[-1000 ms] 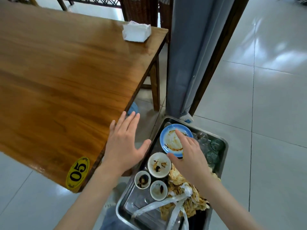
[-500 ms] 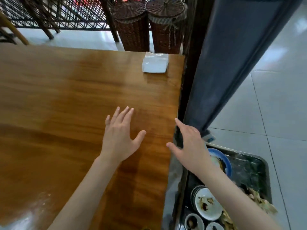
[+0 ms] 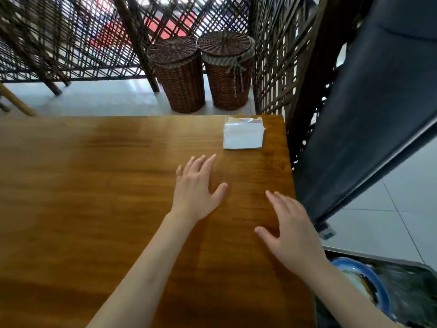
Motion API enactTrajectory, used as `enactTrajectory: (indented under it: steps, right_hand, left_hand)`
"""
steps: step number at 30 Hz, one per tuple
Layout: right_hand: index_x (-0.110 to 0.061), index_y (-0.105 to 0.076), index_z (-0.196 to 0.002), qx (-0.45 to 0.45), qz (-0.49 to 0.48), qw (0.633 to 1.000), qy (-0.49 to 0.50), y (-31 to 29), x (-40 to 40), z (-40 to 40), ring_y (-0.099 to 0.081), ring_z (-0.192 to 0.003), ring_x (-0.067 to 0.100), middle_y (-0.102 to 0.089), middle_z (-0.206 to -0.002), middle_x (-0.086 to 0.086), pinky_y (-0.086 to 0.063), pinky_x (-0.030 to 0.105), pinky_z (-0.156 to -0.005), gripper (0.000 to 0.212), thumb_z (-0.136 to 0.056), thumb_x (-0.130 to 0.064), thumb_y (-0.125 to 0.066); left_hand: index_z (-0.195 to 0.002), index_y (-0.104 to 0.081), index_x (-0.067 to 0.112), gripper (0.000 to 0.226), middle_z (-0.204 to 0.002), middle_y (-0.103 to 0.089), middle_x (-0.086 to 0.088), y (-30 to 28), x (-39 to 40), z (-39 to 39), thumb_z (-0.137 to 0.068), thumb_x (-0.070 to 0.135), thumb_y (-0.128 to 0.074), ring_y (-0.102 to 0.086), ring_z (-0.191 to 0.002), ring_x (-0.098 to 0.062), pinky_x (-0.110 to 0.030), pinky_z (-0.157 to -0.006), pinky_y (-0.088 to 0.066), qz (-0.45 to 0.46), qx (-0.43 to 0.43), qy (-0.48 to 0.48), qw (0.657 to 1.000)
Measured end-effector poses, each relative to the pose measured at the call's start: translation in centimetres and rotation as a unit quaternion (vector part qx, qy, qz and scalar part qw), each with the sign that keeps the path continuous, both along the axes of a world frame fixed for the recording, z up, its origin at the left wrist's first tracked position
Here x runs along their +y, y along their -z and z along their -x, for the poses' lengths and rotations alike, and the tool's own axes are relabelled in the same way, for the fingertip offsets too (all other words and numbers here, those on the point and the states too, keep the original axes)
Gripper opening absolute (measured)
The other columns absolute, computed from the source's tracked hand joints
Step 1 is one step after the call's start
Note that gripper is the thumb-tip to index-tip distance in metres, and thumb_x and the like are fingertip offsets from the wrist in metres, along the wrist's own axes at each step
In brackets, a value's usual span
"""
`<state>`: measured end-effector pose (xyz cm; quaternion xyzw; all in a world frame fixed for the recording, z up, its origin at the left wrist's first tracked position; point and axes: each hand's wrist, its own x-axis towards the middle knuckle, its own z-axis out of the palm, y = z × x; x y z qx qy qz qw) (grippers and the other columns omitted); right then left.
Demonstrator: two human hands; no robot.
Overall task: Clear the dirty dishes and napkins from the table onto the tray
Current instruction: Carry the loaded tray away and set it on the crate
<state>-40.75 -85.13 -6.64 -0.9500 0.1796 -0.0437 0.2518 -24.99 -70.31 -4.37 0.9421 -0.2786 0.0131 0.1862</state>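
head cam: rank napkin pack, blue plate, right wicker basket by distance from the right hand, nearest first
1. blue plate: beside the wrist of the right hand, in the tray.
2. napkin pack: ahead, at the table's far corner.
3. right wicker basket: on the floor beyond the table.

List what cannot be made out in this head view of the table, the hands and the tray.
- Tray: cut off by the right and bottom edges; most of its load is out of frame.
- Blue-rimmed plate: partly behind the right hand's forearm, and blurred.
- White napkin pack: too blurred to tell any print.
- Left hand: whether its fingers touch the table cannot be told.
- Table: its left and near parts are cut off.
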Motion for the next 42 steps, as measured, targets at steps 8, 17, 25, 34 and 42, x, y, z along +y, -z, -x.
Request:
enactTrajectory:
  steps: [8, 17, 25, 34, 42]
  right_hand:
    - [-0.026, -0.023, -0.147, 0.000, 0.034, 0.999, 0.005, 0.1, -0.8, -2.4, -0.022, -0.140, 0.020, -0.030, -0.151, -0.002, -0.017, 0.033, -0.111, 0.077, -0.083, -0.053, -0.058]
    - [-0.023, -0.024, -0.147, 0.007, 0.040, 0.999, 0.011, -0.2, -1.4, -2.1, -0.023, -0.140, 0.022, -0.031, -0.150, 0.001, -0.019, 0.036, -0.113, 0.078, -0.084, -0.052, -0.058]
    - [-0.021, -0.025, -0.147, 0.007, 0.031, 0.999, 0.018, -0.6, -1.1, -1.5, -0.024, -0.139, 0.024, -0.032, -0.150, 0.003, -0.022, 0.040, -0.113, 0.077, -0.084, -0.050, -0.059]
    - [-0.021, -0.028, -0.146, -0.012, 0.028, 0.999, 0.022, -0.4, -0.7, 0.3, -0.027, -0.138, 0.023, -0.036, -0.148, 0.003, -0.024, 0.040, -0.112, 0.076, -0.083, -0.049, -0.060]
    - [-0.021, -0.029, -0.145, -0.029, -0.013, 0.998, 0.062, -0.6, -0.8, 5.4, -0.027, -0.137, 0.020, -0.037, -0.147, 0.000, -0.024, 0.039, -0.111, 0.075, -0.083, -0.049, -0.061]
  left_hand:
    - [-0.147, -0.020, 0.037, 0.069, -0.148, -0.036, -0.011, 1.1, -4.6, -5.2, -0.089, 0.044, -0.055, -0.026, -0.140, -0.029, -0.053, -0.112, -0.015, 0.008, -0.015, 0.010, 1.000]
    - [-0.136, -0.043, 0.023, 0.043, -0.124, -0.062, -0.006, 1.1, -7.3, -6.7, -0.094, 0.026, -0.050, -0.050, -0.123, -0.026, -0.055, -0.113, -0.008, -0.034, -0.047, -0.014, 0.998]
    - [-0.104, -0.062, 0.021, 0.016, -0.100, -0.070, -0.002, 0.9, -7.0, -6.0, -0.094, 0.028, -0.052, -0.060, -0.106, -0.024, -0.053, -0.114, -0.004, -0.030, -0.070, -0.031, 0.997]
    - [-0.102, -0.063, 0.019, 0.018, -0.098, -0.070, -0.004, -0.1, -4.9, -2.0, -0.098, 0.027, -0.047, -0.062, -0.101, -0.025, -0.051, -0.113, -0.012, -0.001, -0.084, -0.019, 0.996]
    - [-0.104, -0.064, 0.017, 0.017, -0.096, -0.071, -0.007, -2.4, -3.7, 4.4, -0.097, 0.023, -0.050, -0.063, -0.100, -0.030, -0.050, -0.110, -0.023, -0.014, -0.098, 0.002, 0.995]
